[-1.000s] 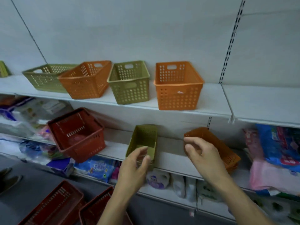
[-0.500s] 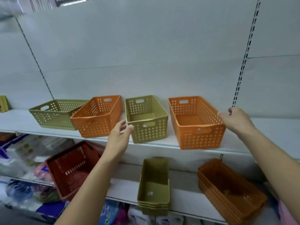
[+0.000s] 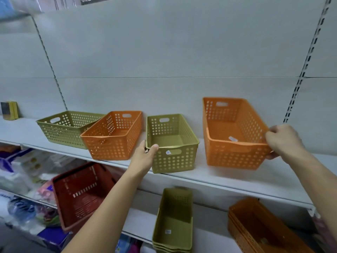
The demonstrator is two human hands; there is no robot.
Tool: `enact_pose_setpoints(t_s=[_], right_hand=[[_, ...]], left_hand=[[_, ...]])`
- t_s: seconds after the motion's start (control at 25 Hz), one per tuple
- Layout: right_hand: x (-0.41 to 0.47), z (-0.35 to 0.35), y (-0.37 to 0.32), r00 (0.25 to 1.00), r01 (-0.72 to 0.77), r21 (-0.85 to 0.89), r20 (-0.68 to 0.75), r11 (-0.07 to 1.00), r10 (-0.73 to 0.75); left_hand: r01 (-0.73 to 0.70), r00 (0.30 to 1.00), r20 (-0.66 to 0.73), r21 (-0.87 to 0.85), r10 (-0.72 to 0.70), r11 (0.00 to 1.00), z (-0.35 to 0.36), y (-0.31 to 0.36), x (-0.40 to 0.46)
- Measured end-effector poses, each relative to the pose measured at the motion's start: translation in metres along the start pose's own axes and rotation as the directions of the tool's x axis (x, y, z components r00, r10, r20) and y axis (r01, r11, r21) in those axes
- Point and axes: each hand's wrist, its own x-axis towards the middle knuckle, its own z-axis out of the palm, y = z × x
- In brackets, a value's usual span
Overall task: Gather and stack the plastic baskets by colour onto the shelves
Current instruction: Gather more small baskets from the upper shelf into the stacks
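Observation:
On the upper white shelf (image 3: pixel 228 178) stand several perforated baskets. My left hand (image 3: pixel 145 154) grips the near left corner of the middle green basket (image 3: pixel 173 143), thumb over its rim. My right hand (image 3: pixel 283 141) pinches the near right corner of the large orange basket (image 3: pixel 235 134), whose front is tilted up slightly off the shelf. Further left sit a second orange basket (image 3: pixel 113 136) and a second green basket (image 3: pixel 67 128), touching at a corner. On the lower shelf lie a stack of green trays (image 3: pixel 173 220) and a stack of orange trays (image 3: pixel 262 227).
A dark red basket (image 3: pixel 82 194) leans tilted on the lower shelf at left, above packaged goods (image 3: pixel 21 179). A small yellow item (image 3: pixel 10 110) stands at the upper shelf's far left. A slotted upright (image 3: pixel 306 66) runs down the back panel at right.
Both hands rose from the lower shelf to the upper one. The left hand has closed on the green basket's corner; the right hand has taken the orange basket's corner and lifted its front.

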Motion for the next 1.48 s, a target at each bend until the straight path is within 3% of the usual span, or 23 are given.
enact_pose_setpoints(t_s=[0.12, 0.32, 0.44, 0.52, 0.64, 0.72, 0.96, 1.24, 1.36, 1.48], right_hand=[[-0.004, -0.011, -0.036, 0.988, 0.108, 0.043, -0.116, 0.993, -0.102], [-0.012, -0.002, -0.099, 0.964, 0.225, 0.186, -0.188, 0.957, -0.19], [-0.03, 0.029, -0.148, 0.978, 0.204, 0.394, -0.11, 0.896, -0.174], [-0.048, 0.057, -0.183, 0.986, 0.149, 0.545, -0.018, 0.825, -0.166], [-0.077, 0.117, -0.233, 0.983, 0.105, 0.603, 0.056, 0.791, -0.174], [-0.09, 0.164, -0.263, 0.983, 0.094, 0.612, 0.067, 0.785, -0.17], [-0.122, 0.269, -0.31, 0.966, 0.26, 0.222, -0.075, 0.94, -0.249], [-0.143, 0.299, -0.303, 0.936, 0.267, 0.067, -0.257, 0.961, -0.242], [-0.138, 0.307, -0.298, 0.954, 0.216, 0.004, -0.216, 0.976, -0.21], [-0.133, 0.314, -0.289, 0.985, 0.165, -0.008, -0.051, 0.986, -0.165]], left_hand=[[-0.01, 1.0, 0.003, 0.001, 0.01, 1.0, -0.005, -0.001, 0.0], [-0.031, 0.998, 0.062, -0.004, 0.031, 1.0, -0.024, -0.002, 0.004], [-0.109, 0.991, 0.085, 0.046, 0.105, 0.993, -0.056, -0.008, 0.008], [-0.208, 0.978, 0.014, 0.1, 0.207, 0.973, -0.095, -0.013, 0.017], [-0.324, 0.934, -0.099, 0.167, 0.342, 0.931, -0.172, -0.02, 0.034], [-0.328, 0.926, -0.141, 0.166, 0.351, 0.93, -0.221, -0.027, 0.051], [-0.189, 0.966, -0.16, 0.092, 0.202, 0.978, -0.311, -0.064, 0.106], [-0.081, 0.978, -0.195, -0.05, 0.07, 0.995, -0.343, -0.089, 0.149], [0.072, 0.951, -0.283, -0.186, -0.123, 0.98, -0.344, -0.092, 0.171], [0.205, 0.898, -0.311, -0.331, -0.311, 0.921, -0.341, -0.095, 0.194]])
